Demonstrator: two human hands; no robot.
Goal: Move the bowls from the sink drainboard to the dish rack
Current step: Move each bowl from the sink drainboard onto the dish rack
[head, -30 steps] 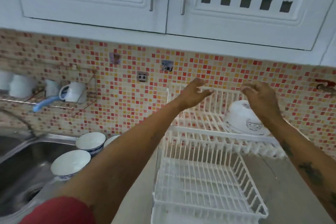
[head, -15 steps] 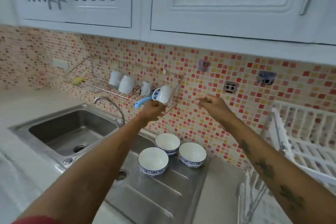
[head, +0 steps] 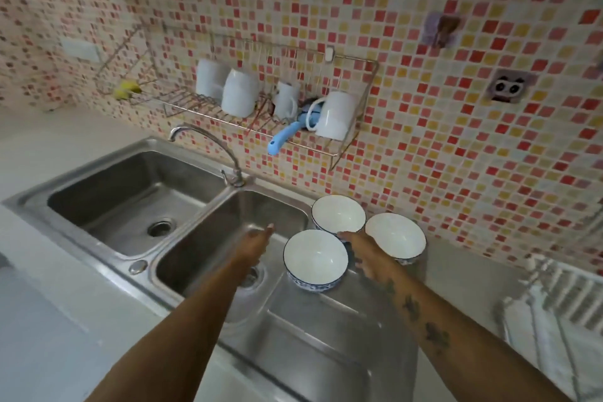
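Three white bowls with blue patterned outsides stand upright on the steel drainboard (head: 326, 346): a near bowl (head: 315, 259), a back bowl (head: 338, 214) and a right bowl (head: 395, 234). My left hand (head: 253, 246) hovers open just left of the near bowl, over the small sink basin. On the other side of that bowl, my right hand (head: 365, 253) reaches in between it and the right bowl, fingers spread, holding nothing. The white wire dish rack (head: 561, 300) shows only partly at the right edge.
A double steel sink (head: 130, 202) with a curved tap (head: 208, 147) lies to the left. A wall-mounted wire shelf (head: 261, 121) carries several white mugs and a blue-handled tool. Mosaic tiles cover the wall behind. Grey counter lies in front.
My view swung left from the dish rack to the sink. Both hands came away from the rack and dropped down to either side of the near bowl.
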